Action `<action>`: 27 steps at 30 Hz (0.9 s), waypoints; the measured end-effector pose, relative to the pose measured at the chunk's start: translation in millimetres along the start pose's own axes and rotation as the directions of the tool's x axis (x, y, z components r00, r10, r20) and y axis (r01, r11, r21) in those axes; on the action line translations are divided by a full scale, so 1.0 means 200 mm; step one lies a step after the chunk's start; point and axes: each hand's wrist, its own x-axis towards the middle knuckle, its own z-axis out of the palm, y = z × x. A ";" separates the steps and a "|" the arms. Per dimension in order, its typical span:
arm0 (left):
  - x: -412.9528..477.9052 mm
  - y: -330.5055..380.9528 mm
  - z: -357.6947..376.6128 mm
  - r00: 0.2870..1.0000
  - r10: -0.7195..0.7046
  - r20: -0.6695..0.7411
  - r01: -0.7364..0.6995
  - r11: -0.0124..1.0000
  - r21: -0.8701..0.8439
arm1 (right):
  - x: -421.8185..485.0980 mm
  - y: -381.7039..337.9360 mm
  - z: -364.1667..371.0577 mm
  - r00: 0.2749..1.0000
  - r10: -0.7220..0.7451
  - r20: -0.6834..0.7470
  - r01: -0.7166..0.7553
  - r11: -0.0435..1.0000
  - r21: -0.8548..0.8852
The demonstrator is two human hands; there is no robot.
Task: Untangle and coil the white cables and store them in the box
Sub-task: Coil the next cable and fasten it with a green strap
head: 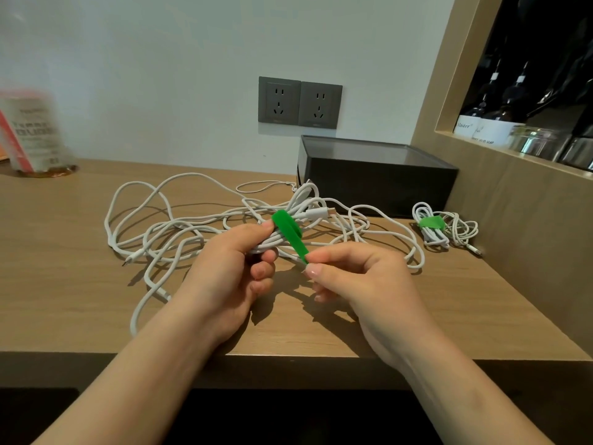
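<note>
Nearest us, our two bare forearms reach over the front edge of the pale wooden desk. Our left hand is curled round a folded bundle of white charging cable, holding it just above the desk. Our right hand pinches the free end of a flat green fastening strap between thumb and forefinger. The strap loops over the bundle beside the left thumb.

Behind and to the left, a loose tangle of white cables sprawls on the desk. The dark grey rectangular box stands at the back right. A smaller white coil tied with a green strap lies on the desk just beside the box, not in it.

We judge the main risk to be the strap closing over a strand that belongs to the tangle, which would tie the bundle to the heap. We cannot tell which strands run between the two. If we pull the strap while the left hand's grip is loose, the folded loops could spring out. Lifting the bundle away too soon could also drag the tangle tighter.
</note>
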 end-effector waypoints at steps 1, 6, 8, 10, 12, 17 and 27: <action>0.00 0.00 0.00 1.000 0.006 0.007 -0.006 1.000 0.007 | 0.00 -0.01 0.00 0.999 0.051 -0.006 -0.051 0.998 0.026; -0.02 -0.01 -0.01 0.992 0.044 0.120 -0.054 0.995 0.089 | 0.03 -0.03 -0.01 0.973 0.231 0.021 -0.232 0.960 0.155; -0.03 -0.01 -0.01 0.985 0.037 0.169 -0.057 0.992 0.116 | 0.04 -0.02 -0.01 0.969 0.246 -0.007 -0.243 0.959 0.147; -0.03 0.00 -0.02 0.979 0.027 0.200 -0.050 0.993 0.111 | 0.04 -0.02 0.00 0.970 0.241 -0.040 -0.235 0.965 0.117; -0.03 0.00 -0.02 0.971 0.018 0.237 -0.043 0.994 0.102 | 0.04 -0.02 -0.01 0.973 0.226 -0.048 -0.220 0.970 0.107; -0.05 0.01 -0.03 0.945 0.004 0.327 -0.043 0.993 0.110 | 0.00 -0.03 -0.02 0.984 0.173 0.031 -0.176 0.979 0.106; -0.06 0.02 -0.07 0.920 0.018 0.392 -0.205 0.873 0.442 | 0.00 -0.04 -0.09 0.958 0.171 0.232 -0.237 0.925 0.296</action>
